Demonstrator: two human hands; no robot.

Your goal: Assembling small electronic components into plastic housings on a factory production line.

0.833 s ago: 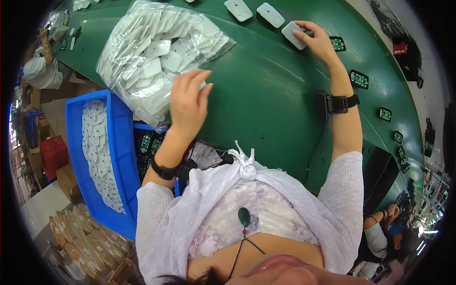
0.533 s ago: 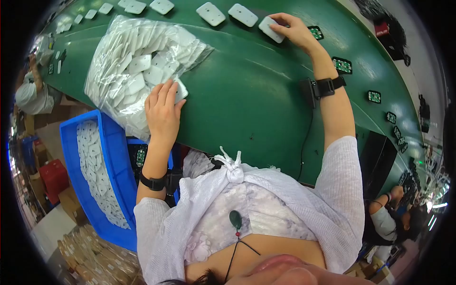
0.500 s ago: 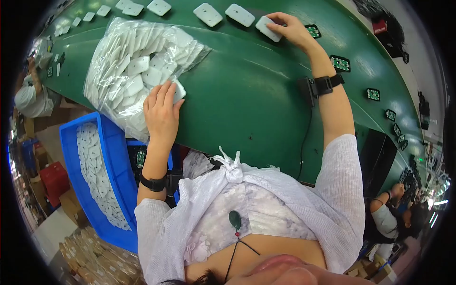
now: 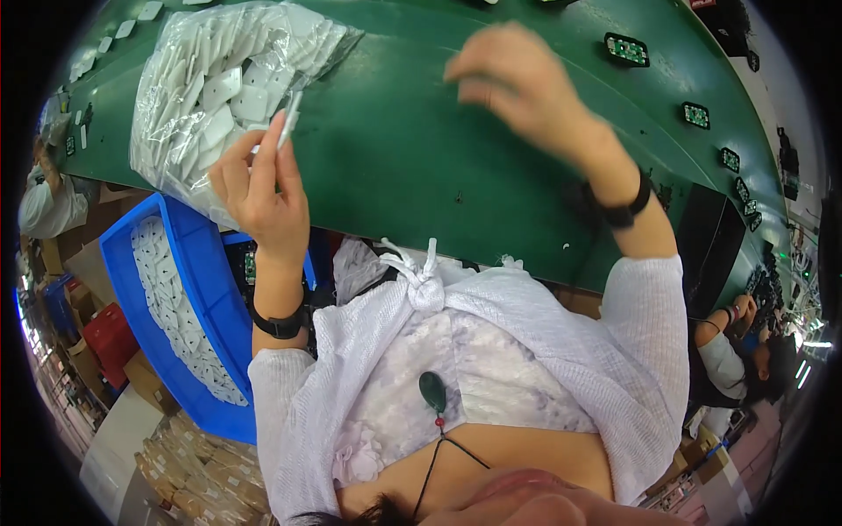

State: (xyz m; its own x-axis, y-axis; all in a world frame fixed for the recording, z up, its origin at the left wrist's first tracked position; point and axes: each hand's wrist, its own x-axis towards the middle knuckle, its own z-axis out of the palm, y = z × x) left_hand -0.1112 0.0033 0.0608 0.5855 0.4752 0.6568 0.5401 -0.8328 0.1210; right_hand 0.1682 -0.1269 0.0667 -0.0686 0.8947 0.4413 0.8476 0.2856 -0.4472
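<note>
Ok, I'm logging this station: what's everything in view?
Bench: one, green, centre
Bag: one, clear, bench left, holding white plates
Flat pieces: several, white, upper left
Bin: one, blue, left, holding white parts
Circuit boards: several, green, right
Box: one, black, right
Container: one, red, left
Packages: many, brown, lower left
Co-workers: two, pale-sleeved, left and right
Pendant: one, green, chest
Left hand: one, by bag, pinching white plate
Right hand: one, blurred, above bench

Wearer's two hands, one plate-filled bag

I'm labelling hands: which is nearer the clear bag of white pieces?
The left hand, at the near right edge of the bag; the right hand is well to its right, over the green table.
</note>
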